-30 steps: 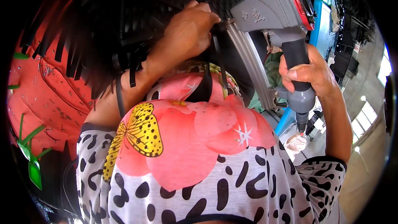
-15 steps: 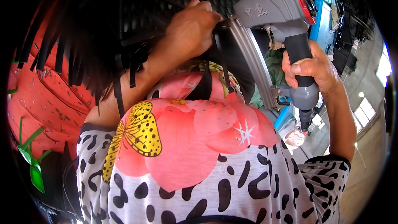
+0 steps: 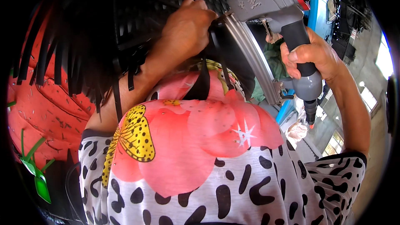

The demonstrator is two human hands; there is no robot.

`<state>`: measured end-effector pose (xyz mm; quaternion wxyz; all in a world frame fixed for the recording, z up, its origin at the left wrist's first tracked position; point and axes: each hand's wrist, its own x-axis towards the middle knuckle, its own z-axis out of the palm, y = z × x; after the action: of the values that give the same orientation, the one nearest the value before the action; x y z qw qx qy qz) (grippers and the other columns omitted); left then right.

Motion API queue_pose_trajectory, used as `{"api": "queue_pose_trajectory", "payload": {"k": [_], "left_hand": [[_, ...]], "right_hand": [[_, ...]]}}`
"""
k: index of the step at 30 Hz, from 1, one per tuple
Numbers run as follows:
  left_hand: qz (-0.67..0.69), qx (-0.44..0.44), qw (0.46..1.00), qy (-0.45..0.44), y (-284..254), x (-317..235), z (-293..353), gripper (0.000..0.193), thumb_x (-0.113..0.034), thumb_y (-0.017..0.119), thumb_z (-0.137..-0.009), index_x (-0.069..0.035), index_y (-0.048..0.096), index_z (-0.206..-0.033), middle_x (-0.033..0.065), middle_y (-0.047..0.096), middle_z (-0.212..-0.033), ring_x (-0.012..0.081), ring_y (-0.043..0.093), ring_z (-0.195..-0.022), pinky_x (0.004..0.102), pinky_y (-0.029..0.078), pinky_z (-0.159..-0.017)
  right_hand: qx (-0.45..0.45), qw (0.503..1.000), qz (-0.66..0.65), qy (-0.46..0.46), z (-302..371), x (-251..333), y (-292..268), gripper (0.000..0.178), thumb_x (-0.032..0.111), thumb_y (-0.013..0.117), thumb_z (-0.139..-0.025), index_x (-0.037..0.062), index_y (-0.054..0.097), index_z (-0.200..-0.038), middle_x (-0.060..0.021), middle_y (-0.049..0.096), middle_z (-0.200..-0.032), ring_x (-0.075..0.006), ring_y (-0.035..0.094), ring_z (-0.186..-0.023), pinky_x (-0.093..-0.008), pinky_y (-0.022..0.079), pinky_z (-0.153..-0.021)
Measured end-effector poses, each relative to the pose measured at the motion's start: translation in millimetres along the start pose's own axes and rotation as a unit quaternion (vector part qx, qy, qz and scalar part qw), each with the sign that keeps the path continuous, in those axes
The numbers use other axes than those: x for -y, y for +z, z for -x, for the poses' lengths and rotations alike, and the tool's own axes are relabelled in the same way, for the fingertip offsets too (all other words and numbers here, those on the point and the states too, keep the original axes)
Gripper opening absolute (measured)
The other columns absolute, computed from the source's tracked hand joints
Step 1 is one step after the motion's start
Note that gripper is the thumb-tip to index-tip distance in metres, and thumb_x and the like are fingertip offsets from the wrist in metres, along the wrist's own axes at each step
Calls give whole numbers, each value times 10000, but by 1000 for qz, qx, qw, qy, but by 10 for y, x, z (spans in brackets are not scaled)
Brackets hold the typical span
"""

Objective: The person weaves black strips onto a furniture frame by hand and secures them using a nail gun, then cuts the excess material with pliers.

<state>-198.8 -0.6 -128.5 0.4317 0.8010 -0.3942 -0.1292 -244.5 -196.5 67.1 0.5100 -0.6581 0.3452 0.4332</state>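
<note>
Right hand (image 3: pixel 310 56) grips the grey staple gun (image 3: pixel 271 6) at 1 o'clock, its nose touching the left hand (image 3: pixel 185 31), which pinches black woven strapping (image 3: pixel 137 16) at 12 o'clock; a misfire would likely strike those fingers.

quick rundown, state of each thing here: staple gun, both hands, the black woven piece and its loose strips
staple gun: gripped by its handle, nose against the black woven piece
right hand: closed round the gun's handle
left hand: pressed on the woven piece beside the gun's nose, fingers curled
black woven piece: held in place by the left hand
loose black strips: hanging free, unwoven
</note>
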Motion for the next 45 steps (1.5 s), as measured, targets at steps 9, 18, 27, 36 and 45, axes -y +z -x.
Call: {"api": "queue_pose_trajectory", "payload": {"k": [9, 18, 27, 36, 45], "left_hand": [[19, 3, 1000, 15, 3, 63, -66, 356, 4, 634, -634, -7, 657, -988, 113, 610, -984, 314, 537, -966, 363, 456, -844], [5, 45, 999, -3, -183, 234, -40, 385, -1, 602, -639, -4, 652, -1020, 121, 608, -1033, 314, 531, -999, 361, 447, -869], [0, 74, 997, -34, -317, 342, 53, 380, -20, 606, -647, 9, 643, -1024, 138, 604, -1044, 305, 543, -992, 359, 454, -862], [15, 68, 997, -29, -584, 483, 145, 412, 2, 613, -620, -4, 640, -1031, 134, 605, -1029, 299, 556, -985, 342, 461, -854], [19, 62, 998, -7, -410, 527, -30, 385, -35, 662, -598, 0, 645, -981, 117, 628, -953, 290, 564, -954, 350, 449, -836]], "right_hand": [[-21, 997, -36, -58, 33, -167, 51, 249, 154, 621, -709, -15, 530, -868, -90, 547, -674, -149, 544, -548, -297, 432, -537], [-270, 944, 6, -189, 423, -888, -781, 236, 178, 590, -775, 14, 501, -921, -66, 543, -652, -124, 534, -597, -258, 428, -548], [-610, 688, 387, 65, -469, -2496, -2854, 640, 305, 609, -732, 25, 439, -1283, -234, 623, -1047, -366, 626, -925, -431, 465, -828], [-656, 509, 549, -97, -555, -1659, -2358, 563, 457, 607, -835, 56, 523, -1220, -200, 620, -1057, -377, 584, -968, -454, 453, -849], [-281, 532, 416, -682, -1652, -496, 788, 237, 88, 691, -663, 56, 631, -890, -68, 577, -933, -245, 586, -872, -331, 515, -718]]}}
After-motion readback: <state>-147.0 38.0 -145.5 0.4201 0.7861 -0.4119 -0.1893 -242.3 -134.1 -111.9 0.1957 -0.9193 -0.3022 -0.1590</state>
